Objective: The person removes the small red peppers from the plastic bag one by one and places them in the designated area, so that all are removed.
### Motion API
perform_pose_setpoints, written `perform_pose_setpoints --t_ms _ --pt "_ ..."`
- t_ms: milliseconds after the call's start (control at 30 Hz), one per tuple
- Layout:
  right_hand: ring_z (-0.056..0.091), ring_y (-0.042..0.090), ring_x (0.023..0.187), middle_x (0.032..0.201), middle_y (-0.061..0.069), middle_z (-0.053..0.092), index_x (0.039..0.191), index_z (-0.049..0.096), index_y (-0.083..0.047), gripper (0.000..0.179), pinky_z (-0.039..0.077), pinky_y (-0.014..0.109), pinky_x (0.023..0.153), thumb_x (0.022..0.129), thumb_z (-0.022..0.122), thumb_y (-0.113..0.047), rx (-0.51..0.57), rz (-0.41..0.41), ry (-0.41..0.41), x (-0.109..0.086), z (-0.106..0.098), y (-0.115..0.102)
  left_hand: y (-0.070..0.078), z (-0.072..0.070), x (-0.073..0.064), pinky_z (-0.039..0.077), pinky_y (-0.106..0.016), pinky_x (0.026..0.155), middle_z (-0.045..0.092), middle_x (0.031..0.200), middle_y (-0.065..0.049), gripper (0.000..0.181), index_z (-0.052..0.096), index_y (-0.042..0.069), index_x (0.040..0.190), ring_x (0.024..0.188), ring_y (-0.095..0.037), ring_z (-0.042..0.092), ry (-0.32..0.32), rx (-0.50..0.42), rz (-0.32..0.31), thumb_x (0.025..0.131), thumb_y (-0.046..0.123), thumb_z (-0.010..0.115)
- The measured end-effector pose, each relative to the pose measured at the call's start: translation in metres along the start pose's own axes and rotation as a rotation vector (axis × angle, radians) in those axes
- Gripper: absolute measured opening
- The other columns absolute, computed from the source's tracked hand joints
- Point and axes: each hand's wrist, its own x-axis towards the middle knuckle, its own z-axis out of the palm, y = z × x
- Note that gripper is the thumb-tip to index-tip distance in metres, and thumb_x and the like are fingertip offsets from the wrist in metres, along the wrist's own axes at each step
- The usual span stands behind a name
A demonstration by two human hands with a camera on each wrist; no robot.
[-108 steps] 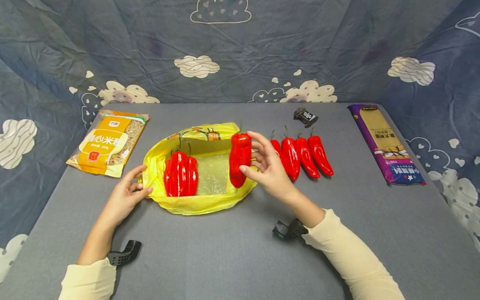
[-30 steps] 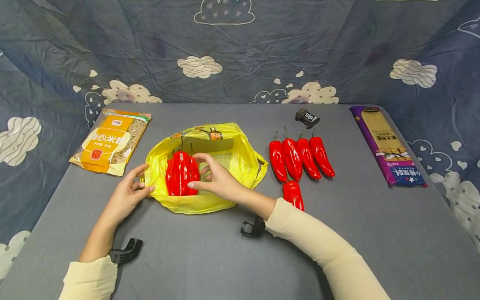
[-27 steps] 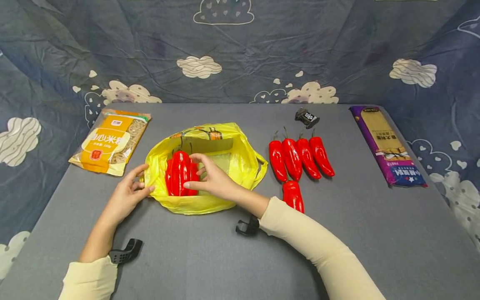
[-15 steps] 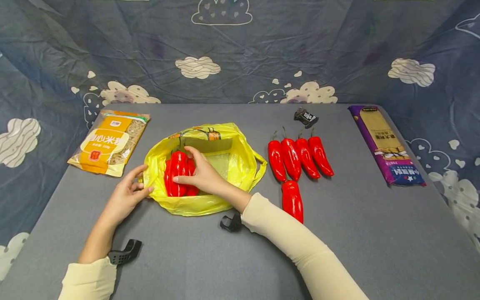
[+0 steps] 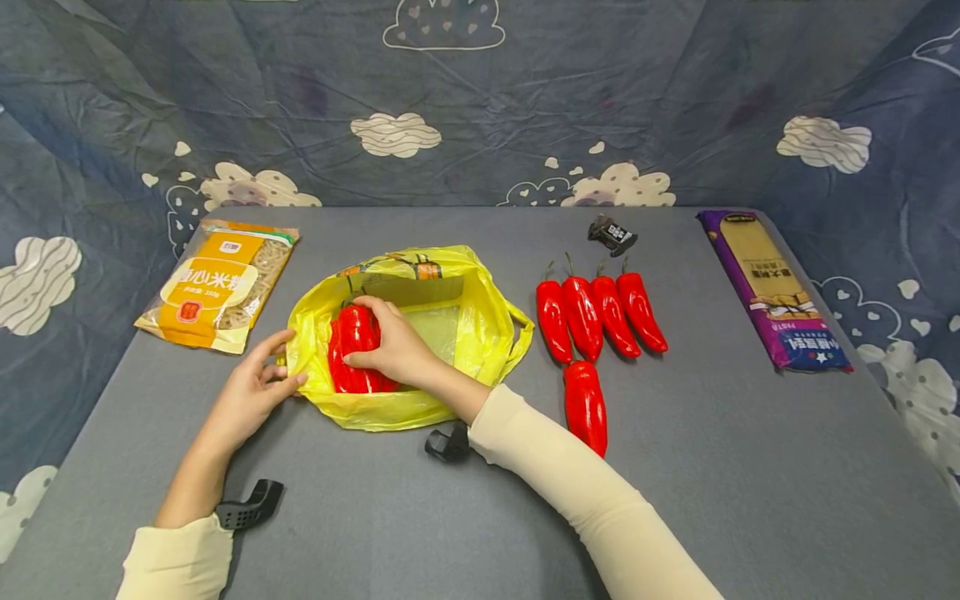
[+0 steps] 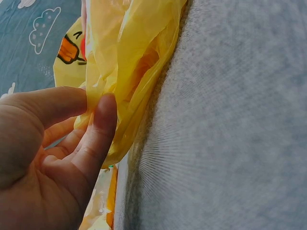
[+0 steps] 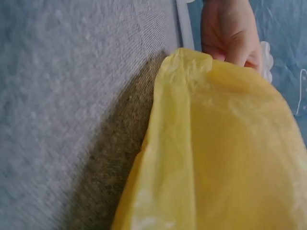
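Pinching the rim of the thin, crinkled yellow plastic bag (image 5: pixel 390 414) between the thumb and fingers of my left hand (image 5: pixel 243 393), I have its mouth wide enough to see into. My right hand (image 5: pixel 396 348) is inside, thumb and fingers curled round a long, glossy red pepper (image 5: pixel 354 329) in the bunch against the bag's left end. The bag wall blocks the right wrist view, so I can't tell how firm that hold is, or whether a neighbour is caught with it.

A hold round the thick body looks best to me — the skin seems slick, and the thin stem may be weak. The left pinch ought to be light but steady, since a tug could fold the mouth over my wrist. On the grey bench (image 5: pixel 337 517), four similar red peppers (image 5: pixel 582 321) lie side by side to the right of the bag, with a fifth red pepper (image 5: pixel 585 404) just in front. My cream sleeve (image 5: pixel 558 475) passes near that one — a high elbow would save nudging it.
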Motion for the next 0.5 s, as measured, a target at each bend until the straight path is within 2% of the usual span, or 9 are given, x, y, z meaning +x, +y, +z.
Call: perform_pose_setpoints --t_ms 200,333,500 --pt "0.046 0.016 0.103 0.122 0.005 0.041 0.133 0.037 -0.015 0.069 0.043 0.025 0.080 0.074 0.073 -0.010 -0.014 -0.083 -0.021 -0.007 -0.006 -0.002 0.000 0.000 0.000 0.042 -0.016 0.053 0.036 0.119 -0.025 0.064 0.031 -0.002 0.136 0.069 0.000 0.049 0.005 0.008 0.005 0.081 -0.005 0.063" --pt "0.047 0.015 0.101 0.125 0.005 0.040 0.133 0.036 -0.015 0.069 0.044 0.023 0.078 0.075 0.072 -0.010 0.014 -0.092 -0.048 -0.014 -0.012 -0.004 0.000 0.001 0.000 0.041 -0.016 0.052 0.035 0.119 -0.025 0.064 0.030 -0.002 0.136 0.069 0.000 0.048 0.002 0.010 -0.001 0.081 -0.005 0.062" --pt "0.055 0.018 0.085 0.127 0.006 0.036 0.136 0.033 -0.016 0.071 0.050 0.024 0.064 0.076 0.070 -0.005 0.200 -0.103 -0.047 -0.026 -0.023 -0.011 -0.001 0.001 0.000 0.041 -0.016 0.052 0.035 0.119 -0.025 0.064 0.030 -0.002 0.136 0.069 0.001 0.048 -0.001 0.007 0.004 0.081 -0.005 0.062"
